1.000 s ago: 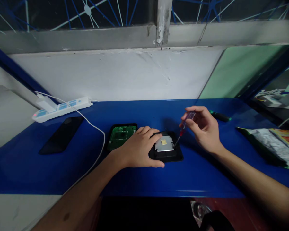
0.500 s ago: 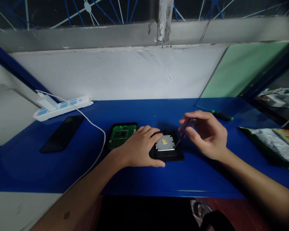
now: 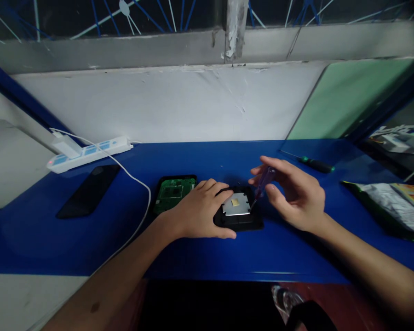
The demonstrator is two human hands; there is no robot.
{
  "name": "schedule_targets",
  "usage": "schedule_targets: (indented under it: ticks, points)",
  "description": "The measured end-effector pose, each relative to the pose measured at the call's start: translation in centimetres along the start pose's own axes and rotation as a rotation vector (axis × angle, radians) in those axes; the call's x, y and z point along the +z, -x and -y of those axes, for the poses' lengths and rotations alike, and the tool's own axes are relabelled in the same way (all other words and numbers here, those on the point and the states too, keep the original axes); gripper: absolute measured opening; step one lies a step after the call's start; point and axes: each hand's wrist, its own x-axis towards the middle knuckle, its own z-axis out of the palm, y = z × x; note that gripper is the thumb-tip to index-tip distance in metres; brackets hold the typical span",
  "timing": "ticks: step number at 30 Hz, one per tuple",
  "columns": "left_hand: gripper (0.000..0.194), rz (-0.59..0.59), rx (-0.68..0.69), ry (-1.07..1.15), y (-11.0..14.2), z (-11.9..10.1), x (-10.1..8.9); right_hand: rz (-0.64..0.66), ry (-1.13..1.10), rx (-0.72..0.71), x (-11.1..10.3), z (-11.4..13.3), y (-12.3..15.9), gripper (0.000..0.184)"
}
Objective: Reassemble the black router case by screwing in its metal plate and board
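A black plastic housing (image 3: 239, 224) lies on the blue desk, with a silver metal plate (image 3: 240, 209) in it that bears a small yellowish square pad (image 3: 235, 202). Over its left side my left hand (image 3: 204, 209) is closed, thumb at the near edge and fingers at the far edge. My right hand (image 3: 296, 195) holds a small purple-handled screwdriver (image 3: 264, 182) between thumb and fingers. The screwdriver leans, its tip down at the plate's right corner. Left of the housing sits another black case with a green circuit board (image 3: 172, 192), partly behind my left hand.
A second screwdriver (image 3: 315, 164), black and green, lies at the back right. A shiny foil packet (image 3: 393, 207) is at the right edge. On the left are a black phone (image 3: 89, 192), a white power strip (image 3: 89, 154) and a white cable (image 3: 138, 180) crossing the desk.
The fingers of my right hand have opened a little around the screwdriver, and its handle shows more and stands slightly more upright. My left hand and the housing stay in place.
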Motion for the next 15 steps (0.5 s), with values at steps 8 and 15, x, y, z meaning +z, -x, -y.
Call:
schedule_targets:
  ticks: [8,15]
  points:
    - [0.089,-0.012,0.01,0.005,0.03,0.16,0.14,-0.042,0.085,-0.017,0.22,-0.39,-0.33,0.06]
    - [0.089,-0.001,0.015,-0.002,0.05,0.12,0.1,-0.053,0.081,0.011,0.08,0.26,-0.25,0.048]
